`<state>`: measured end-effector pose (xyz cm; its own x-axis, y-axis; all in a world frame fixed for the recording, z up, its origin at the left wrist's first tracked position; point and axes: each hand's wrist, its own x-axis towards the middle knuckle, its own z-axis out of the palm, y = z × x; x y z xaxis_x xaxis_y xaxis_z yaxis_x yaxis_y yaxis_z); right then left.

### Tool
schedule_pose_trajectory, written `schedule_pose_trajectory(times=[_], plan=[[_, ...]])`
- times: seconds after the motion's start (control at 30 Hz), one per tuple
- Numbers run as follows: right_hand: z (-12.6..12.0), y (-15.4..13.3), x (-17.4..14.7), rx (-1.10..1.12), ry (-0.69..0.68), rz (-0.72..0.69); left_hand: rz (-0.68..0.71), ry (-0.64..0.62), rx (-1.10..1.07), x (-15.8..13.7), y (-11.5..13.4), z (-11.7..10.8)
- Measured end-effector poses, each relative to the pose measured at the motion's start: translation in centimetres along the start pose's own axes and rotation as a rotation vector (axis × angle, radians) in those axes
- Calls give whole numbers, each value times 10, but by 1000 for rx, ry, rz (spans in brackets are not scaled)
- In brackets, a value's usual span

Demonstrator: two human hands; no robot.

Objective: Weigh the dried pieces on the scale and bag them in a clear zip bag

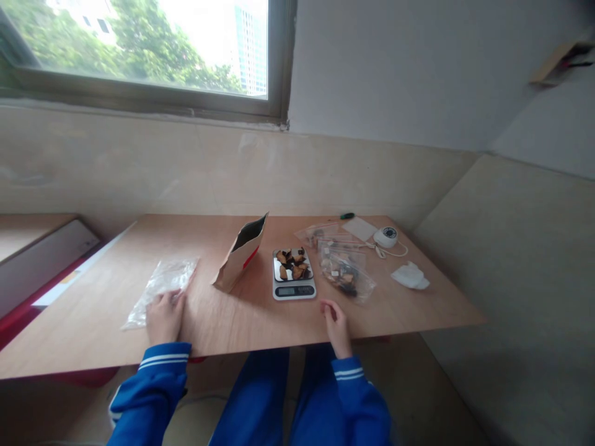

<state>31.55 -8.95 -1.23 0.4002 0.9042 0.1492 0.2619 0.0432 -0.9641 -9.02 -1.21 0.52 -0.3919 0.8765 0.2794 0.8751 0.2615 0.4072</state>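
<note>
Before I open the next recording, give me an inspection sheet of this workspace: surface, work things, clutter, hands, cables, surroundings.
Surface: wooden table.
Work things: scale bearing dried pieces; open paper bag to its left.
Clutter: filled bags, white device and tissue to the scale's right.
Hands: left hand on clear bag, grip unclear; right hand near the scale, holding nothing visible.
Cables: white cord beside the device.
Surroundings: window, wall.

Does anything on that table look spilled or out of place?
Nothing looks spilled: the dried brown pieces sit on the scale. Only the white crumpled wad, perhaps tissue, seems slightly stray, lying loose toward the right end of the table.
</note>
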Motion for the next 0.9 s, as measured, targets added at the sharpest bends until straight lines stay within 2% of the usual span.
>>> schedule_pose_trajectory(times=[0.1,0.2,0.3,0.37,0.43,0.53,0.57,0.63,0.73,0.8,0.9], plan=[[29,-34,-3,71,-145,-32,-20,-13,-10,3,0,-2],[73,-72,-1,162,-336,-99,-71,-42,-88,5,1,-8],[116,-95,2,192,-414,-142,-137,-49,-214,3,2,-18],[136,-101,-1,146,-424,-138,-171,25,-278,-2,6,-30],[147,-102,-12,81,-482,-95,-186,196,-335,-13,16,-42],[148,-113,-39,165,-621,-54,-132,517,-411,-41,44,-58],[145,-120,-48,246,-629,-55,-71,581,-428,-53,56,-60],[136,-139,-63,389,-571,-58,100,619,-479,-79,80,-61],[120,-163,-70,423,-442,-103,374,511,-558,-114,110,-56],[110,-168,-66,403,-368,-107,457,443,-610,-130,124,-52],[97,-160,-54,376,-320,-89,588,194,-702,-140,134,-45]])
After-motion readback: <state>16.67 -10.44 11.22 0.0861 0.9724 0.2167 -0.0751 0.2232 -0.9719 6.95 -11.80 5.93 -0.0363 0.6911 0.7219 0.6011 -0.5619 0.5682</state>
